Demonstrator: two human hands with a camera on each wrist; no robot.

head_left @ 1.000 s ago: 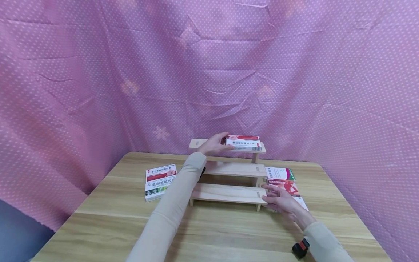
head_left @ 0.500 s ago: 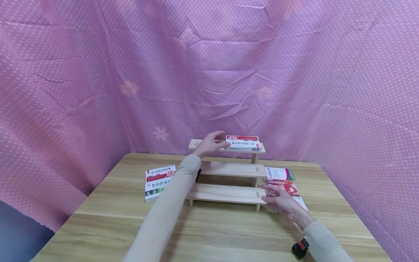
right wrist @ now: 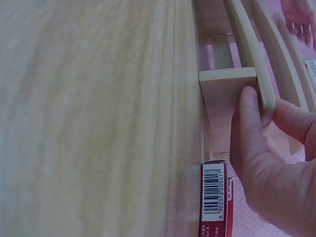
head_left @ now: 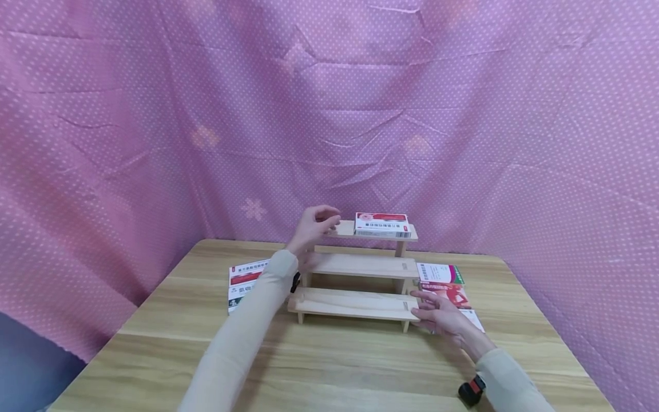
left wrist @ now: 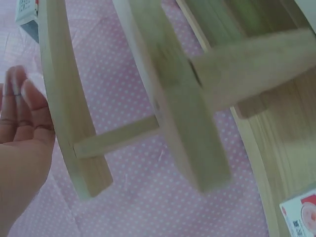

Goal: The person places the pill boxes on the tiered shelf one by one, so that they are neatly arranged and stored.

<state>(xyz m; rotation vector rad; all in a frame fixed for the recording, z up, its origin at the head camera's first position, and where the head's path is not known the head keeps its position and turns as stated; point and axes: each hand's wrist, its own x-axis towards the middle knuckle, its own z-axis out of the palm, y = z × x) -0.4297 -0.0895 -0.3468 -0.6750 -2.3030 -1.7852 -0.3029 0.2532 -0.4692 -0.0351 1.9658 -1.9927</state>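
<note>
A three-tier wooden display stand (head_left: 355, 302) stands on the table. On the right part of its top tier lies a red-and-white medicine box (head_left: 382, 225). My left hand (head_left: 313, 228) is over the top tier's left end, fingers loosely bent and holding nothing, with a gap between it and that box. In the left wrist view, the left hand (left wrist: 24, 128) shows beside the tier's edge. My right hand (head_left: 443, 313) grips the right end of the lowest tier. The right wrist view shows the right hand's thumb and fingers (right wrist: 251, 123) on either side of that board.
Left of the stand, a red-and-white medicine box (head_left: 242, 279) and a white-and-green one (head_left: 237, 298) lie partly behind my left sleeve. Right of it lie a white box (head_left: 435, 273), a red box (head_left: 450, 294) and another white box (head_left: 473, 318). A pink dotted cloth (head_left: 329, 114) hangs behind the table.
My left hand has let go of the medicine box on the top tier and moved left. The box stays where it was. The right hand has kept its place.
</note>
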